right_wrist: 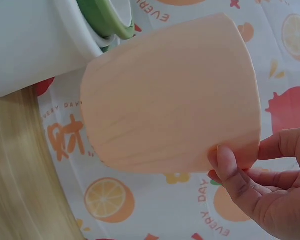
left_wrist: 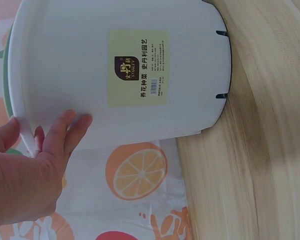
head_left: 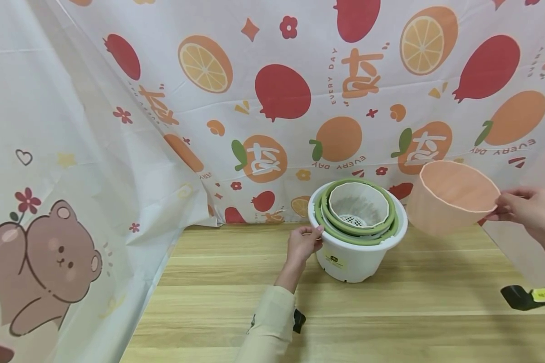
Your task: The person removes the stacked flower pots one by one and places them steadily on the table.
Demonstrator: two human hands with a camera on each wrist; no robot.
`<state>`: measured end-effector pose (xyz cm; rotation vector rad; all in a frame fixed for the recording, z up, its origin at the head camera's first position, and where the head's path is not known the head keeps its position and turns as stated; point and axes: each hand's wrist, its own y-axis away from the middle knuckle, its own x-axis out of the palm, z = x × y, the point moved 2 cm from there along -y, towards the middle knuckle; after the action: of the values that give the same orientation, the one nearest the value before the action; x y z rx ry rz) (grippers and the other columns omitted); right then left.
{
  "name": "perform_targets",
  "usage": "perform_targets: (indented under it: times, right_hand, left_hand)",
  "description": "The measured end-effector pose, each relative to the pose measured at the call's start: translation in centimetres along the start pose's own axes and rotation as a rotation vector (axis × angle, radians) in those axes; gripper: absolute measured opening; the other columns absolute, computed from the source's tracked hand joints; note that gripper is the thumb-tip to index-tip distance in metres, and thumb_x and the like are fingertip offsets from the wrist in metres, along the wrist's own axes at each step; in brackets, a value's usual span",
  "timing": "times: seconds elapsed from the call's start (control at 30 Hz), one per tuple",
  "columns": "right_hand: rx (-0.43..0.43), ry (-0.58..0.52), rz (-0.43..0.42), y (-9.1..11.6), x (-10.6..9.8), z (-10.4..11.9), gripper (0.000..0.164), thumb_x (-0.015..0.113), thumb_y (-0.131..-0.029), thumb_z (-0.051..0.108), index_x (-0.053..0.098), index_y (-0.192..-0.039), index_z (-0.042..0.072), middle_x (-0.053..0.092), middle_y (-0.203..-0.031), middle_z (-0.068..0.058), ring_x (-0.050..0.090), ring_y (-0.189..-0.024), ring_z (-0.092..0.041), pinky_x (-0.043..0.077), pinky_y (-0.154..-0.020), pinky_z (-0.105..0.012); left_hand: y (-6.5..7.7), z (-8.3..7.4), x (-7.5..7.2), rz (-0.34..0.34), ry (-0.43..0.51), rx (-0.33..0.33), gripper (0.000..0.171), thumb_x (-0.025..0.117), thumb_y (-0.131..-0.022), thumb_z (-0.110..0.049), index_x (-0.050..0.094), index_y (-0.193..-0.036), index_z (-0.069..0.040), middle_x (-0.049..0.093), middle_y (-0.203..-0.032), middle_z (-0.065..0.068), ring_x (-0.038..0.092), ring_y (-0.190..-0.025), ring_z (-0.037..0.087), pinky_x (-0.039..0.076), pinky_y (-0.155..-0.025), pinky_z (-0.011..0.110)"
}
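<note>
A large white flowerpot (head_left: 351, 262) stands upright on the wooden table, with green-rimmed pots (head_left: 320, 214) and a smaller white pot (head_left: 359, 201) with a perforated bottom nested inside it. At its left side my left hand (head_left: 303, 244) grips the rim, thumb at the edge and fingers against the outer wall, as the left wrist view shows. Off to the right, my right hand (head_left: 527, 206) pinches the rim of a peach flowerpot (head_left: 436, 214), held tilted in the air beside the stack. The peach pot's inside looks bare in the head view.
Behind the table (head_left: 218, 302) hangs a white cloth (head_left: 272, 45) printed with fruit. Another cloth (head_left: 131, 242) with a bear drawing covers the left side. The white pot carries a pale yellow label (left_wrist: 138, 95). Black straps (head_left: 522, 297) sit on the wrists.
</note>
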<state>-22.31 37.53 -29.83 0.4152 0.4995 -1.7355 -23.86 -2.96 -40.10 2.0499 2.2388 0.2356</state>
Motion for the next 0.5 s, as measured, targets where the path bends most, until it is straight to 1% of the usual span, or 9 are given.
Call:
perform_targets:
  times: [0.1,0.23,0.4,0.5]
  right_hand:
    - [0.008,0.016,-0.002,0.1,0.1,-0.7,0.028,0.038,-0.095,0.006,0.047,-0.099,-0.020,0.060,-0.066,0.001,0.062,-0.053,-0.011,0.054,-0.052,-0.023]
    - [0.005,0.060,0.003,0.3,0.5,-1.5,0.034,0.036,-0.095,0.009,0.042,-0.108,-0.022,0.060,-0.069,-0.004,0.062,-0.055,-0.011,0.055,-0.053,-0.024]
    - [0.010,0.023,0.044,0.5,0.8,-2.5,0.035,0.036,-0.094,0.007,0.041,-0.109,-0.024,0.062,-0.070,-0.004,0.063,-0.056,-0.014,0.055,-0.055,-0.025]
    - [0.014,0.009,0.057,0.6,1.1,-3.0,0.034,0.036,-0.094,0.006,0.042,-0.107,-0.025,0.062,-0.070,-0.005,0.063,-0.057,-0.015,0.055,-0.055,-0.026]
  left_hand:
    - [0.0,0.0,0.0,0.001,0.000,-0.003,0.026,0.065,-0.086,-0.020,0.061,-0.092,0.005,0.063,-0.079,0.012,0.063,-0.071,0.018,0.055,-0.068,0.028]
    - [0.0,-0.1,0.0,0.001,0.001,-0.003,0.026,0.065,-0.086,-0.020,0.061,-0.092,0.005,0.064,-0.079,0.012,0.063,-0.071,0.018,0.055,-0.068,0.028]
    - [0.0,0.0,0.0,0.000,0.009,-0.004,0.024,0.065,-0.086,-0.020,0.061,-0.090,0.004,0.064,-0.078,0.012,0.063,-0.071,0.018,0.056,-0.067,0.028]
    - [0.0,0.0,0.0,-0.001,0.014,-0.006,0.024,0.065,-0.086,-0.019,0.061,-0.090,0.004,0.064,-0.078,0.012,0.063,-0.071,0.018,0.055,-0.067,0.027]
